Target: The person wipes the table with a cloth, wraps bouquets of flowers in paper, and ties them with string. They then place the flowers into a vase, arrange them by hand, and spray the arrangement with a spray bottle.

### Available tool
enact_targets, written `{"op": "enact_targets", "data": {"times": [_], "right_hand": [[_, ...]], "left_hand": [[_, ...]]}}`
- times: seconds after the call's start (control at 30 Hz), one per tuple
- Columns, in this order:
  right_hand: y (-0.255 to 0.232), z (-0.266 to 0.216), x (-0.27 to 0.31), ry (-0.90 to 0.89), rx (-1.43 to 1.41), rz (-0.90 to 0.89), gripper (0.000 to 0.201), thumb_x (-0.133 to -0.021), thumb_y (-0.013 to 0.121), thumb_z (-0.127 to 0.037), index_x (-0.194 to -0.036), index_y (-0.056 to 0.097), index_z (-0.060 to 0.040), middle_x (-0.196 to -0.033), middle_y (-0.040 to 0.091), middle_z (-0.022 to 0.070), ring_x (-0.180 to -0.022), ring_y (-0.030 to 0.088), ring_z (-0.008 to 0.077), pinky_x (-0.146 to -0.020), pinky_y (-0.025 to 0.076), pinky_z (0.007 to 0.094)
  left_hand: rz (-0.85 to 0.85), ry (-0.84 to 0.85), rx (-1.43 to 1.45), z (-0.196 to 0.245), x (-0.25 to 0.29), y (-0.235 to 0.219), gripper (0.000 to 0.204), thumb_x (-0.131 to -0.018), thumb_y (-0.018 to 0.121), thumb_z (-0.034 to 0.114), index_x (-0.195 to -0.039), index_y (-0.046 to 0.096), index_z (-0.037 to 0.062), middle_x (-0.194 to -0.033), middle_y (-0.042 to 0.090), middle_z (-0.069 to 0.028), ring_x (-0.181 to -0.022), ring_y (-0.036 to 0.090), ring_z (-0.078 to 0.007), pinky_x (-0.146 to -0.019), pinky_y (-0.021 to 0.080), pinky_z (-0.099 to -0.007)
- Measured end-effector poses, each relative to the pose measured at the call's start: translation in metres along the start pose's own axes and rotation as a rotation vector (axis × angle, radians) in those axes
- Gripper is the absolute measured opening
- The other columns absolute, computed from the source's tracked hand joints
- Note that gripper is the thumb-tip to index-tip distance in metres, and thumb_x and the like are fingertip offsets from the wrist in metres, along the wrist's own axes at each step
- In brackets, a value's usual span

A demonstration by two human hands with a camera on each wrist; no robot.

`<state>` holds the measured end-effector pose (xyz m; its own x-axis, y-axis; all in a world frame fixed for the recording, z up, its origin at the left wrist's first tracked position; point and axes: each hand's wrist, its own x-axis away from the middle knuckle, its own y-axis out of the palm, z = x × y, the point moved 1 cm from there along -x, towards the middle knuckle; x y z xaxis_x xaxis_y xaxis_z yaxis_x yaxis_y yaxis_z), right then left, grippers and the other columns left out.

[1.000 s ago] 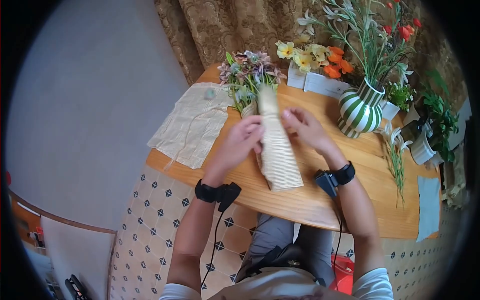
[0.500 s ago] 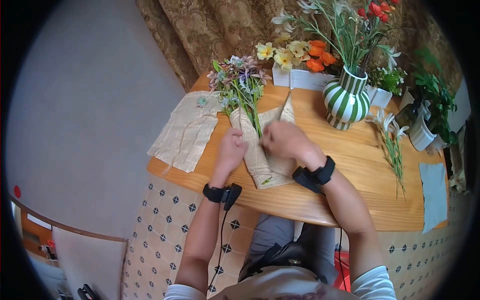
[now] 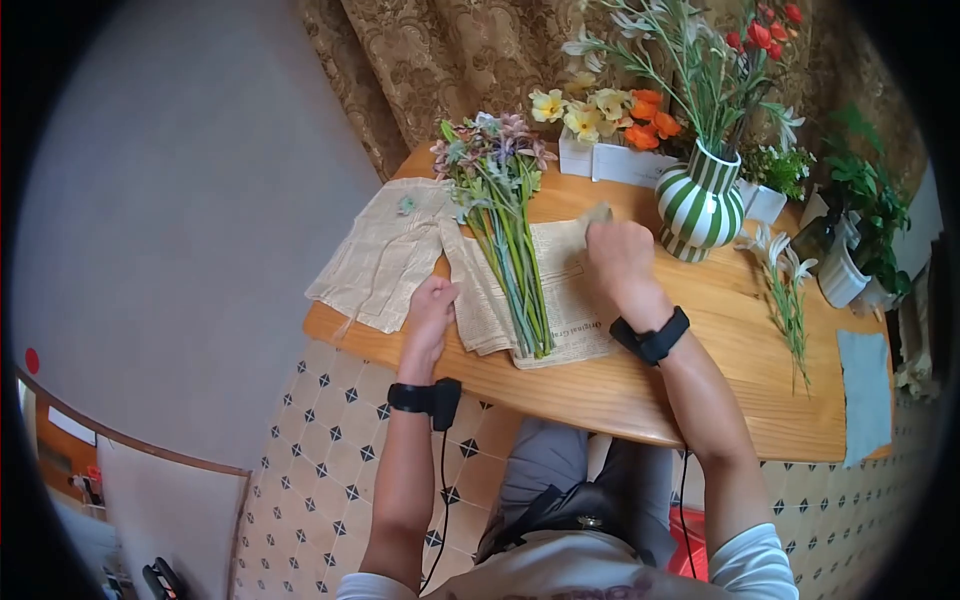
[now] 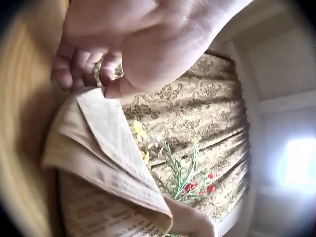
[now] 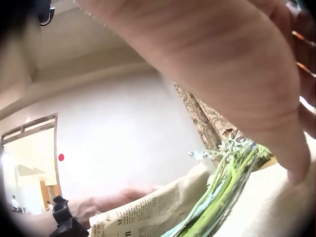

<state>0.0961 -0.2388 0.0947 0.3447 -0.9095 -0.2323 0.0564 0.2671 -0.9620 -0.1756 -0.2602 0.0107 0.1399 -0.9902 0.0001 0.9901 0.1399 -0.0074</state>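
Observation:
A bunch of purple and pale flowers (image 3: 490,165) with long green stems lies on an unfolded sheet of printed newspaper-style wrapping paper (image 3: 565,275). My left hand (image 3: 431,310) is at the sheet's left side. In the left wrist view, thumb and fingers pinch a corner of the wrapping paper (image 4: 118,143), which lifts in a fold. My right hand (image 3: 625,262) grips the sheet's right edge near its upper corner, which pokes out past the knuckles. The right wrist view shows the green stems (image 5: 217,197) between both hands, with the right thumb against the paper.
Left of the bouquet lies a crumpled beige cloth (image 3: 370,255) with a string on it. A green-striped vase (image 3: 702,200) of flowers stands at the back right. White lily stems (image 3: 785,290) and a grey-blue cloth (image 3: 865,390) lie rightward. Yellow and orange flowers (image 3: 610,115) line the back.
The paper was wrapped around the stems; it has been spread open and the stems lie bare. My left hand has moved left and down, my right hand to the right with the paper's edge.

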Motion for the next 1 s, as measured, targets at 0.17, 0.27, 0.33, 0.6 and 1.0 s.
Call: {"op": "enact_targets", "data": {"times": [0.17,0.27,0.33,0.6,1.0], "right_hand": [[-0.027,-0.06,0.005,-0.111,-0.522,0.272,0.052,-0.085,0.072,-0.023,-0.12,0.055,0.012,-0.092,0.067,0.0256,-0.082,0.07,0.0383,-0.07,0.058,0.0423],[-0.003,-0.087,0.003,0.003,-0.392,-0.017,0.097,-0.084,0.075,-0.034,-0.144,0.021,0.0197,-0.105,0.064,0.0283,-0.086,0.07,0.0386,-0.074,0.059,0.0403],[0.013,-0.095,-0.006,0.069,-0.357,-0.07,0.092,-0.083,0.074,-0.028,-0.144,0.024,0.0191,-0.106,0.064,0.027,-0.092,0.07,0.0365,-0.075,0.059,0.0379],[0.024,-0.068,-0.039,0.215,-0.395,-0.313,0.049,-0.08,0.068,-0.026,-0.113,0.065,0.0099,-0.112,0.068,0.0276,-0.105,0.067,0.039,-0.09,0.054,0.0451],[-0.051,0.029,-0.086,0.203,-1.508,-0.562,0.03,-0.1,0.06,-0.02,-0.073,0.052,-0.0093,-0.064,0.05,-0.0044,-0.049,0.043,0.0055,-0.044,0.034,0.02]], "left_hand": [[0.054,0.005,0.405,-0.013,0.015,-0.021,0.027,-0.093,0.058,-0.004,-0.119,0.053,-0.004,-0.1,0.066,-0.0113,-0.091,0.065,-0.0153,-0.082,0.054,-0.0263],[0.068,0.012,0.414,-0.018,0.013,-0.019,0.044,-0.094,0.058,-0.004,-0.135,0.043,-0.0074,-0.11,0.066,-0.0172,-0.099,0.066,-0.0199,-0.088,0.054,-0.029],[0.089,0.023,0.407,-0.026,0.008,-0.018,0.048,-0.094,0.058,-0.003,-0.138,0.04,-0.0086,-0.113,0.066,-0.0188,-0.1,0.066,-0.0207,-0.089,0.054,-0.0297],[-0.153,-0.045,0.201,-0.011,0.007,-0.015,0.031,-0.098,0.057,0.009,-0.125,0.054,-0.0054,-0.108,0.068,-0.0136,-0.097,0.065,-0.016,-0.08,0.053,-0.0266],[-0.149,0.439,0.016,0.036,-0.031,-0.029,0.022,-0.1,0.052,0.002,-0.121,0.053,-0.0009,-0.097,0.066,-0.0052,-0.08,0.056,-0.0053,-0.067,0.045,-0.023]]}}
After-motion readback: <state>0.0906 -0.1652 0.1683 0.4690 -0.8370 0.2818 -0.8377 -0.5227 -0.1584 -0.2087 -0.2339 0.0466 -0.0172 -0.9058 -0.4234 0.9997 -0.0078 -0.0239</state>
